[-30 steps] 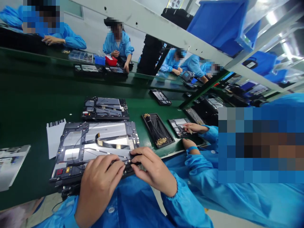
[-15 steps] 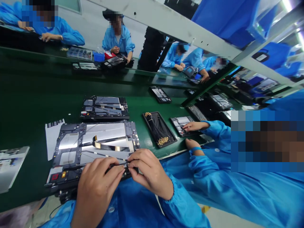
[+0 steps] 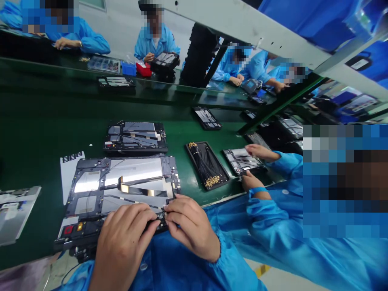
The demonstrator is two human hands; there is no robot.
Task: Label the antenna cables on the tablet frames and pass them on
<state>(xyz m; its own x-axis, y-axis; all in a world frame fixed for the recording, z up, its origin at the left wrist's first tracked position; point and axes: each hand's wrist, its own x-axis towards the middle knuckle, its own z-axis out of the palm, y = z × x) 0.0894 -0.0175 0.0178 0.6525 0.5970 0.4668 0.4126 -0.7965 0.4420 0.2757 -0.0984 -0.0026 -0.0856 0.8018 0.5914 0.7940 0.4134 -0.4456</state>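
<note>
An opened tablet back frame (image 3: 121, 182) with silver shielding and a flat ribbon cable lies on the green belt in front of me. My left hand (image 3: 124, 238) and my right hand (image 3: 189, 224) meet at its near edge, fingertips pinched together on a small part of the frame that I cannot make out. Both hands are curled closed. A second opened tablet frame (image 3: 135, 136) lies just beyond the first.
A black tray of gold-tipped cables (image 3: 207, 165) sits to the right. A co-worker's hands (image 3: 257, 151) work on another tablet (image 3: 242, 159) beside me. White sheets (image 3: 71, 171) lie at left. More workers sit across the far bench (image 3: 91, 87).
My hands have stayed pinched at the frame's near edge, shifting slightly. The co-worker's hands moved on the tablet to my right. A worker opposite has lifted a tablet.
</note>
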